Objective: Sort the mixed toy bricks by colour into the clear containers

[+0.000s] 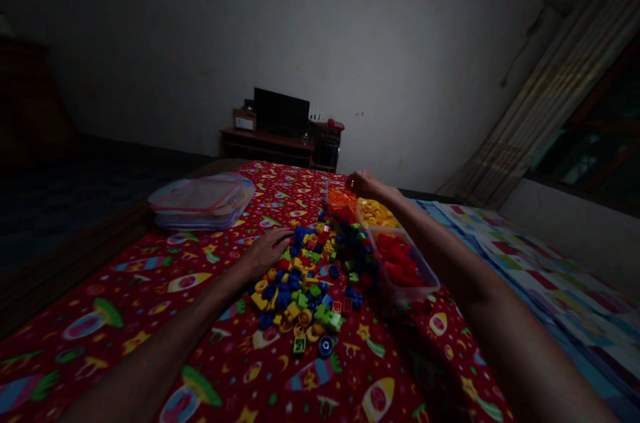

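Observation:
A heap of small plastic building blocks [310,283] in blue, yellow, green and red lies on the red patterned cloth [210,356]. My left hand [267,250] rests palm down at the heap's left edge, fingers stretched toward the blocks. My right hand [363,183] reaches far forward over a clear tub of orange blocks [341,201], fingers curled together; what they hold is hidden. Beside it stand a tub of yellow blocks [376,213] and, nearer, a tub of red blocks [403,263].
A stack of clear lidded containers [203,202] sits at the cloth's far left. A checked cloth [540,276] covers the surface to the right. A low wooden cabinet with a dark screen [281,126] stands against the far wall. The room is dim.

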`<act>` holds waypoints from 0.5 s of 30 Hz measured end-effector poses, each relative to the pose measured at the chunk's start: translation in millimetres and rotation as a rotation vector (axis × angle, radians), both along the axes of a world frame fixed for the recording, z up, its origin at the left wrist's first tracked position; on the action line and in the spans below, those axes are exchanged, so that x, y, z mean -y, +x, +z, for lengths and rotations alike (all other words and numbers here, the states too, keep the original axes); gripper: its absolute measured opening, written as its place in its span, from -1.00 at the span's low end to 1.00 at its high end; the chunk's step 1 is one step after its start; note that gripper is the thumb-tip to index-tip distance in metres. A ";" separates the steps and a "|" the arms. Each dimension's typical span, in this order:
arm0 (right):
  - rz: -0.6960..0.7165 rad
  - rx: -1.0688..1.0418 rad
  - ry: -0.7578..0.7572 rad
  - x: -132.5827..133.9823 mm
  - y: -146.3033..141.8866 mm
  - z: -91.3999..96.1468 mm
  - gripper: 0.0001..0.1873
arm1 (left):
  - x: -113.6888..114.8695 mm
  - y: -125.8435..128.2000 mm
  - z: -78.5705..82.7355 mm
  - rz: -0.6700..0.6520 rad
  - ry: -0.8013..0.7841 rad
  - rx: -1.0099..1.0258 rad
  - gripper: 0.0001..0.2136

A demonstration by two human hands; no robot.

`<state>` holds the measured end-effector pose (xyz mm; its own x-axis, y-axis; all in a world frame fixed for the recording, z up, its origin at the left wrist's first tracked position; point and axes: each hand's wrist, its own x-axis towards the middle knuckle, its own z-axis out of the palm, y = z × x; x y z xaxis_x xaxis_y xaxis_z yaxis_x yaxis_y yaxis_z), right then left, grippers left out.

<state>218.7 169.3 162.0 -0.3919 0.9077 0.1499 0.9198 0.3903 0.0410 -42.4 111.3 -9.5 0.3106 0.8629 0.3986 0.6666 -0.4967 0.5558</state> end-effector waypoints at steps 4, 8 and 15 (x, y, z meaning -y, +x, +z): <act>-0.050 -0.035 0.131 -27.9 -7.8 1.1 -0.67 | 1.7 -0.2 0.6 0.004 0.008 0.011 -0.54; 0.068 -0.087 0.157 -15.2 -19.1 -20.8 -0.69 | 2.1 0.3 0.9 0.006 -0.006 0.003 -0.53; 0.285 -0.140 0.043 63.6 -33.9 -65.3 -0.73 | 0.4 1.4 3.9 -0.010 -0.048 0.088 -0.53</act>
<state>184.7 105.7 96.7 -0.6020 0.7564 0.2559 0.7718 0.6333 -0.0562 -41.0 110.9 -5.6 0.2851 0.8787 0.3829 0.6095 -0.4745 0.6351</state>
